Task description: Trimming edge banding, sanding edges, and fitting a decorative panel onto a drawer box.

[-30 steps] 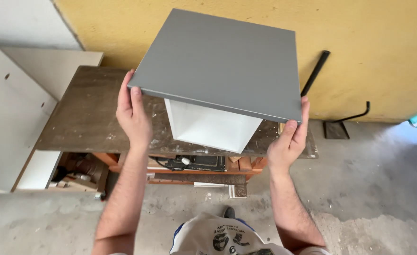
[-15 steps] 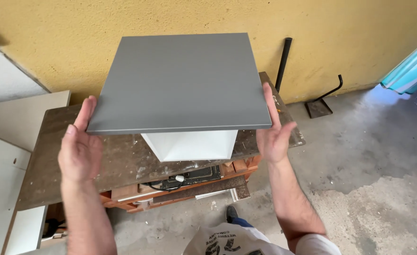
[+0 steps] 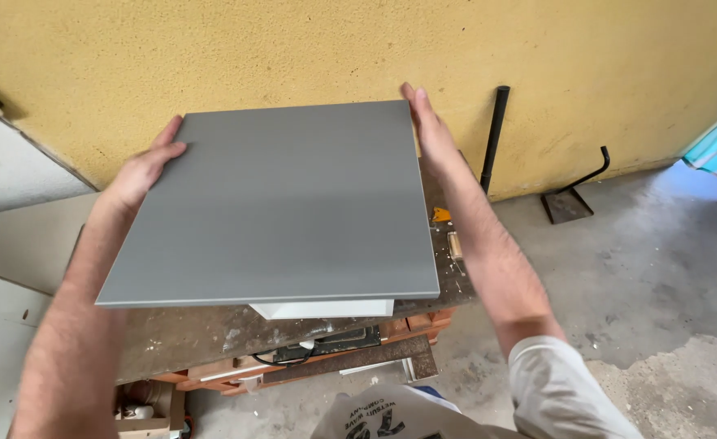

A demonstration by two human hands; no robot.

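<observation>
A flat square grey panel [image 3: 281, 203] is held level in front of me, above a worn wooden workbench [image 3: 204, 335]. My left hand [image 3: 143, 171] presses the panel's far left edge, fingers wrapped over the corner. On the far right edge my right hand [image 3: 427, 126] lies flat with its fingers pointing away from me. Under the panel's near edge a white box-like piece [image 3: 326, 309] shows a thin strip; the rest of it is hidden.
A yellow rough wall [image 3: 334, 49] stands right behind the bench. White boards [image 3: 9, 268] lean at the left. A black bar [image 3: 492, 138] and a black bent metal stand [image 3: 574, 191] sit at the wall on the right. Tools and scraps [image 3: 318, 354] lie under the bench.
The panel has dropped lower and away from me, covering more of the white piece. Both hands slid from the near edge toward the far corners. My view turned right.
</observation>
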